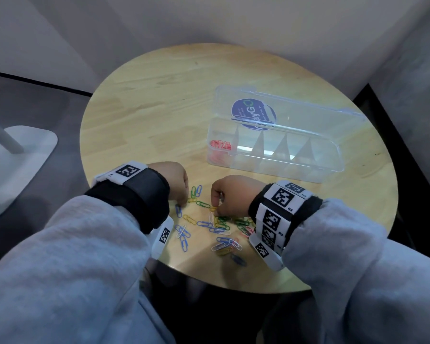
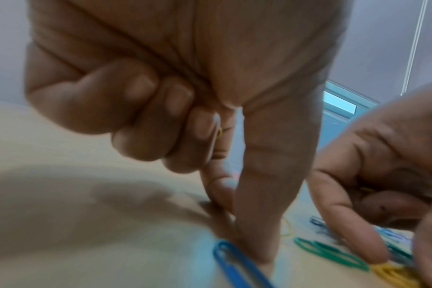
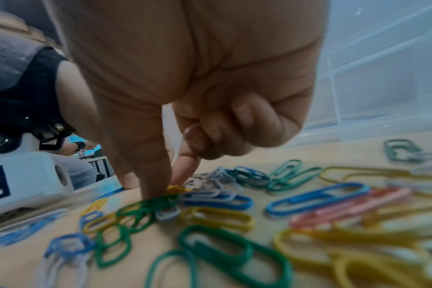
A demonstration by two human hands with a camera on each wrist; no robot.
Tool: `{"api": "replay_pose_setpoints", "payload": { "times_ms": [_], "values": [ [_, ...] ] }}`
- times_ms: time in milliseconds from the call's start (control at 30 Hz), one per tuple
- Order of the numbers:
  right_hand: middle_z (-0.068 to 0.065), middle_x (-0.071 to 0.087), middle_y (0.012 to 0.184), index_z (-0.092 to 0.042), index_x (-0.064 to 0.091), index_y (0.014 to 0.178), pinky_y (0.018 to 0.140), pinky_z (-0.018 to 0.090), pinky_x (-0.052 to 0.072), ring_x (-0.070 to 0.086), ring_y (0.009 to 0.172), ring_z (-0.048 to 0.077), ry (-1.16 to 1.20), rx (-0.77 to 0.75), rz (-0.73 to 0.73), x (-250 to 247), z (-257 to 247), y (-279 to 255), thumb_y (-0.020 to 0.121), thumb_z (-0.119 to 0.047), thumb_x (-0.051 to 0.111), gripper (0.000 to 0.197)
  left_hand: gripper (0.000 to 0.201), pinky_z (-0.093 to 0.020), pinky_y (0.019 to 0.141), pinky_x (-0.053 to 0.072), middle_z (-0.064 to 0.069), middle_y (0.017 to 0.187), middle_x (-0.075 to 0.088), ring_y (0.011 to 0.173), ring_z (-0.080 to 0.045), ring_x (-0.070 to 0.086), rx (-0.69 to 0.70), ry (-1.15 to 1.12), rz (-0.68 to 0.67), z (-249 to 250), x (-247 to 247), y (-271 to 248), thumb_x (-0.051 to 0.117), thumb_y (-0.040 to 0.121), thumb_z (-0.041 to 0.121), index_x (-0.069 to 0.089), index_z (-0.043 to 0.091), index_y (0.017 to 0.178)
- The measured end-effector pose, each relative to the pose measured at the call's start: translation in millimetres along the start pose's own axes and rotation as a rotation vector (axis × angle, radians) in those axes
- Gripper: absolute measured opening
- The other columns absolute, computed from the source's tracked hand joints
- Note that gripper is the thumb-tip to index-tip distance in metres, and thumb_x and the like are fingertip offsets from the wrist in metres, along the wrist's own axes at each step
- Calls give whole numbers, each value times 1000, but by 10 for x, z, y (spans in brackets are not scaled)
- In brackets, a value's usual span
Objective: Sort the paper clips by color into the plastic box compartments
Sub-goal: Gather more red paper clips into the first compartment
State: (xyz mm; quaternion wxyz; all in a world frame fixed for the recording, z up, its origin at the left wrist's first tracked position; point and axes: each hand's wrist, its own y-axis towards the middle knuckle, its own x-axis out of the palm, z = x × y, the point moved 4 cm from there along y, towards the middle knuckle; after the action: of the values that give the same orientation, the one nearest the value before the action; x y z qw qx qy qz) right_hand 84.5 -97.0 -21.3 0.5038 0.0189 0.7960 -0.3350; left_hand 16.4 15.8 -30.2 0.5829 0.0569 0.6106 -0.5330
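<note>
Loose paper clips point(image 1: 221, 229) in blue, green, yellow, white and pink lie near the front of the round wooden table point(image 1: 159, 108). My left hand point(image 1: 183, 202) presses thumb and forefinger down beside a blue clip point(image 2: 237, 261). Its curled fingers hold a yellow clip point(image 2: 219, 133). My right hand point(image 1: 216, 211) pinches a yellow clip point(image 3: 175, 189) at the pile's far edge, other fingers curled. The clear plastic box point(image 1: 271, 170) stands behind, with red clips point(image 1: 220, 146) in its leftmost compartment. The other compartments look empty.
The box lid point(image 1: 296, 103) stands open at the back with a blue round sticker on it. A white stand base point(image 1: 18, 157) sits on the floor to the left. The pile lies close to the table's front edge point(image 1: 221, 281).
</note>
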Motion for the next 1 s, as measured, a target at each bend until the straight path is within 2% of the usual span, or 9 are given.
{"api": "replay_pose_setpoints", "payload": {
  "times_ms": [67,200,300,400,467,567,700,833,1000],
  "values": [
    [-6,49,77,-13,65,102,53,17,33,49,82,16,3,11,-30,4,1,7,85,-19,63,18,11,-24,70,42,2,76,62,76,-18,54,-4,-12,-5,-16,2,-5,72,72,18,62,20,68],
    [-2,55,80,-11,66,95,63,23,42,50,80,16,-20,15,-67,14,-20,23,85,-12,58,12,8,-25,72,45,3,70,63,70,-17,55,13,-89,-42,-26,-42,-38,70,72,21,64,19,68],
    [0,58,83,-9,68,93,64,23,43,52,78,16,7,12,-70,13,-11,19,84,-11,60,13,20,-25,65,37,1,60,51,58,-16,43,79,-233,-128,-7,-94,-82,72,74,18,56,19,61],
    [-5,56,69,-13,68,86,58,21,42,52,72,13,102,13,-86,-10,33,-20,80,-14,66,5,30,-22,54,36,-3,62,50,55,-15,39,156,-431,-160,42,-133,-138,68,77,3,47,15,58],
    [-10,55,62,-13,69,82,58,20,42,51,65,10,222,26,-67,-39,93,-52,77,-15,70,5,35,-15,45,32,-6,61,49,50,-12,37,185,-569,-163,63,-142,-166,61,79,-6,41,13,57],
    [-11,62,58,-17,67,70,50,15,39,49,52,3,480,63,-31,-83,207,-114,74,-13,71,7,35,-11,41,33,-5,58,49,46,-10,41,201,-705,-191,73,-145,-187,57,78,-11,41,13,59],
    [0,58,54,-13,57,63,49,21,37,46,54,15,859,104,-26,-41,358,-177,81,2,61,23,26,-11,38,31,4,45,48,36,-5,39,156,-746,-247,85,-114,-219,48,77,-9,59,15,76],
    [6,54,53,-10,52,71,45,23,35,45,50,18,1136,138,-18,45,471,-225,84,10,55,24,39,-13,38,26,1,48,46,41,-8,36,105,-671,-260,118,-70,-240,30,80,-12,60,10,69],
    [11,49,60,-4,59,87,46,20,47,51,48,15,1397,155,-24,50,529,-290,89,10,43,21,38,-12,37,30,-2,58,51,46,-10,41,69,-604,-252,102,-16,-215,33,76,-11,60,10,61]
  ]
}}
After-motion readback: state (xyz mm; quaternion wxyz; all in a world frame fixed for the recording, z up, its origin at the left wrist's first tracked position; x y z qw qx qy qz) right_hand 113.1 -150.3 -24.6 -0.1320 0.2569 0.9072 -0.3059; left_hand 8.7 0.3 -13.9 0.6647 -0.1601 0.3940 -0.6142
